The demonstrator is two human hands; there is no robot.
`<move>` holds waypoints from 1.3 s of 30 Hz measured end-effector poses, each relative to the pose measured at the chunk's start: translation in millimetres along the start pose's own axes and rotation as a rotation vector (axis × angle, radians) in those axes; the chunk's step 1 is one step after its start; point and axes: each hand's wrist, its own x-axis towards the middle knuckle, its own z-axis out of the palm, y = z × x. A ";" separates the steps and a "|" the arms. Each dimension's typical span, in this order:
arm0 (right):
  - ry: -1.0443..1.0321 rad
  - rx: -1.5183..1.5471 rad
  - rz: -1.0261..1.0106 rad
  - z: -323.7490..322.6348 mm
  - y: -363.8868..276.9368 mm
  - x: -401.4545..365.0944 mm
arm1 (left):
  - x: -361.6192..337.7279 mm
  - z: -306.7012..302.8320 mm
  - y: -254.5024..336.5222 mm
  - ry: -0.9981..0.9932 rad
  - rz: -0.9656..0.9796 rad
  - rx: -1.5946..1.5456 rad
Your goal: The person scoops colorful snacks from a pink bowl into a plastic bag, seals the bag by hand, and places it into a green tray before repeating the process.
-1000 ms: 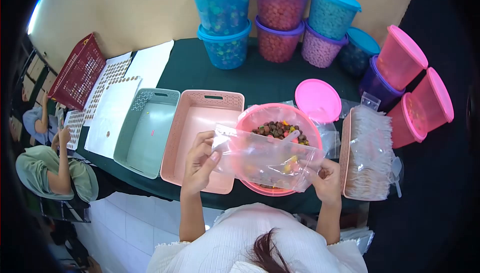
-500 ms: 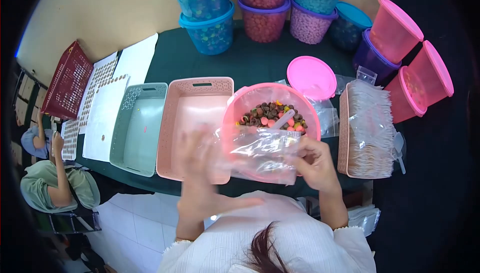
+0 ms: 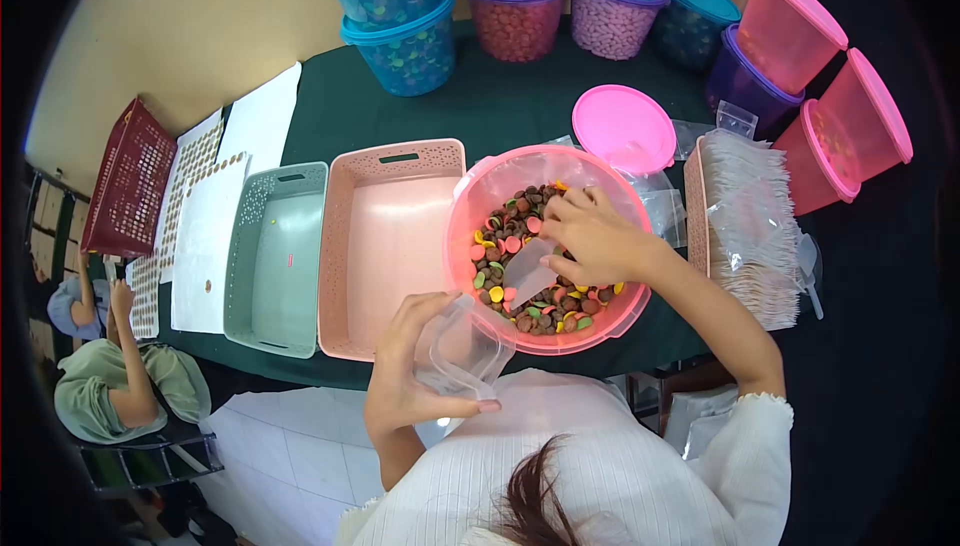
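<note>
Just left of the pink tub [image 3: 462,196], my left hand [image 3: 400,361] grips a clear plastic bag [image 3: 465,346], whose mouth is held apart. Inside the tub lie brown, coral, yellow and green button-shaped pieces [image 3: 560,318]. My right hand [image 3: 590,231] reaches into the tub, its fingers closed around the handle end of a translucent scoop [image 3: 527,271]. The scoop's bowl rests among the pieces and points toward the bag. My right fingers partly hide the handle.
Left of the tub stand a pink basket [image 3: 385,246] and a green basket [image 3: 280,266]. A basket of stacked clear packets [image 3: 745,236] is on the right. Lidded buckets [image 3: 400,51] line the back. At far left, another person [image 3: 110,386] sits by sticker sheets [image 3: 205,246].
My right hand has left the bag and moved into the tub onto the scoop. My left hand now holds the bag, opened out, nearer the tub's left edge.
</note>
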 end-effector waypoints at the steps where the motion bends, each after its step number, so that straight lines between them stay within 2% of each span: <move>1: -0.109 -0.127 0.007 0.5 2.0 3.0 | -1.3 -0.9 -2.2 -0.035 -0.011 -0.037; 7: -0.296 -0.223 0.024 -10.4 -0.9 14.2 | -12.6 -4.6 -23.6 -0.082 -0.069 -0.207; 11: -0.246 -0.225 -0.093 -9.1 4.2 13.8 | -16.6 -2.2 -36.4 -0.139 -0.103 -0.320; 13: -0.501 -0.205 0.034 -9.5 -1.1 16.7 | -14.9 0.0 -37.1 -0.150 -0.119 -0.318; 14: -0.508 -0.203 0.030 -10.9 -4.0 15.1 | -14.3 1.2 -37.4 -0.166 -0.132 -0.312; 20: -0.419 -0.174 -0.059 -19.9 -2.1 12.4 | -15.2 2.0 -44.8 -0.167 -0.182 -0.415; 22: 0.065 -0.202 -0.093 -26.2 2.7 17.3 | -14.9 2.7 -45.4 -0.159 -0.195 -0.421; 23: 0.066 -0.197 -0.091 -26.4 4.8 22.7 | -14.6 3.3 -45.3 -0.153 -0.204 -0.427; 25: 0.151 -0.383 -0.062 -25.4 7.1 36.8 | -11.5 4.4 -43.6 -0.160 -0.197 -0.392; 27: 0.148 -0.457 -0.068 -6.4 16.6 47.3 | -8.5 4.5 -42.9 -0.170 -0.185 -0.361; 29: 0.202 -0.443 -0.124 7.4 19.6 52.5 | -7.2 4.4 -42.8 -0.171 -0.147 -0.331; 33: 0.156 -0.355 -0.108 7.8 14.8 53.5 | -10.1 7.8 -45.5 -0.164 -0.159 -0.340; 35: 0.057 -0.174 -0.204 13.9 9.2 52.5 | -8.4 8.2 -43.3 -0.161 -0.139 -0.284; 36: 0.046 -0.201 -0.226 14.0 8.0 52.5 | -8.7 8.2 -43.9 -0.164 -0.140 -0.283; 37: 0.046 -0.199 -0.226 11.9 7.5 52.6 | -9.5 8.3 -45.4 -0.155 -0.139 -0.279; 39: -0.126 -0.041 -0.179 6.7 7.5 53.2 | -11.3 9.1 -46.8 -0.148 -0.140 -0.272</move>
